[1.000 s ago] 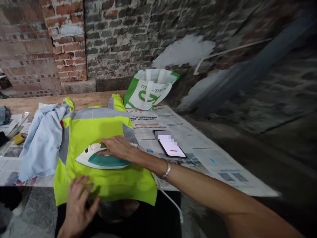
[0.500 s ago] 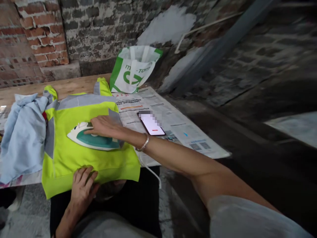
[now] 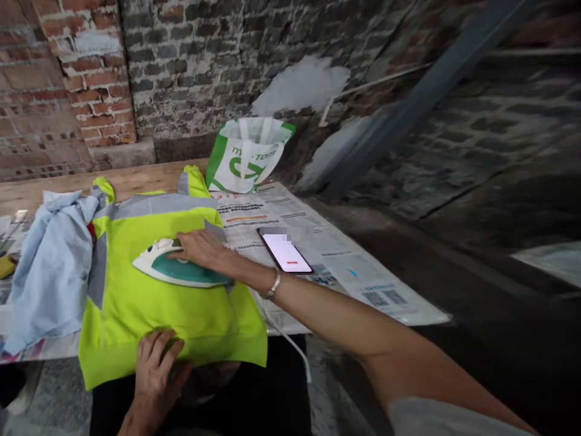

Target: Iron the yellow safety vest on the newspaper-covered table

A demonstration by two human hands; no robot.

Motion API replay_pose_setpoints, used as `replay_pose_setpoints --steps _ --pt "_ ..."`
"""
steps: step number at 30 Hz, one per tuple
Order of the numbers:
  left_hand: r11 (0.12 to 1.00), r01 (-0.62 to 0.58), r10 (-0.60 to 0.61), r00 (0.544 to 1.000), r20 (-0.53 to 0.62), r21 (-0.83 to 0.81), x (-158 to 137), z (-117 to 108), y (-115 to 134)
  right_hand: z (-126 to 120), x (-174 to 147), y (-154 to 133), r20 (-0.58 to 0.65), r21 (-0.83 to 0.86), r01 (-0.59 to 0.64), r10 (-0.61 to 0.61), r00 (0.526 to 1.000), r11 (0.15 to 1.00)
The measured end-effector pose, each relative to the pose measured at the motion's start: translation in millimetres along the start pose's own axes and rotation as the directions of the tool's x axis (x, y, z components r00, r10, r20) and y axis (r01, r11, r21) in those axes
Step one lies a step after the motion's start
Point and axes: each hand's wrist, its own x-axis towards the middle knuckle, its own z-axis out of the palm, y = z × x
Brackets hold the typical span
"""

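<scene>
A bright yellow top [image 3: 177,315] with grey panels lies spread on the table, its hem hanging over the near edge. My right hand [image 3: 202,249] is wrapped around the handle of a white and green steam iron [image 3: 181,269]. The iron's soleplate is down on the middle of the top, with its tip pointing left. At the hem, my left hand [image 3: 157,366] rests on the fabric with its fingers stretched out and slightly bent. Its thumb lies low by the hem's edge, partly in shadow. From the iron's side a white cord [image 3: 295,348] hangs past the table edge.
A light blue garment [image 3: 54,266] lies crumpled on the left. Right of the top, a phone [image 3: 288,253] with a lit screen lies on newspaper [image 3: 336,254]. A green and white bag [image 3: 249,157] stands at the back, near the brick wall [image 3: 195,72].
The whole view has shifted, so everything sits lower in the picture. The iron stays at about the same place on the yellow top, and my left hand stays at the hem.
</scene>
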Motion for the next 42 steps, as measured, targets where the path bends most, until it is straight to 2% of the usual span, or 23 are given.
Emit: replay_pose_setpoints --steps 4,8,11,13,17,21,25,28,30,34,42 --pt "1.0 0.017 -0.017 0.999 -0.041 -0.005 -1 3 5 2 63 34 -0.07 -0.033 -0.029 0.027 0.997 0.999" --pt "0.998 0.066 -0.067 0.996 -0.06 -0.024 -2 6 9 0 119 64 -0.074 -0.031 -0.058 0.056 0.996 0.998" --pt "0.997 0.069 -0.071 0.994 -0.083 -0.025 0 7 11 -2 144 77 -0.07 -0.014 -0.128 0.127 0.989 0.992" --pt "0.998 0.056 -0.058 0.995 -0.081 -0.021 2 6 11 -3 147 80 -0.054 0.005 -0.126 0.127 0.99 0.992" --pt "0.999 0.042 -0.045 0.994 -0.102 -0.03 4 6 10 -3 118 71 0.01 0.023 -0.014 0.014 1.0 1.0" --pt "0.999 0.013 -0.017 0.993 -0.114 -0.033 -3 11 7 -3 58 41 0.059 0.014 0.124 -0.125 0.99 0.992" --pt "0.999 0.039 -0.042 0.991 -0.128 -0.031 -9 17 6 1 1 8 0.102 0.024 0.222 -0.224 0.969 0.975" --pt "0.999 0.039 -0.042 0.99 -0.136 -0.023 -10 18 5 4 -18 -6 0.099 0.003 0.257 -0.256 0.962 0.966" --pt "0.999 0.028 -0.03 0.99 -0.137 -0.018 -10 18 6 5 -16 -8 0.082 -0.018 0.248 -0.246 0.966 0.969" --pt "0.998 0.051 -0.057 0.986 -0.154 -0.04 -15 23 8 5 24 -2 0.02 -0.053 0.147 -0.146 0.989 0.988" --pt "0.994 0.097 -0.108 0.967 -0.23 -0.057 -23 40 11 1 147 18 -0.079 -0.006 -0.088 0.087 0.993 0.996"
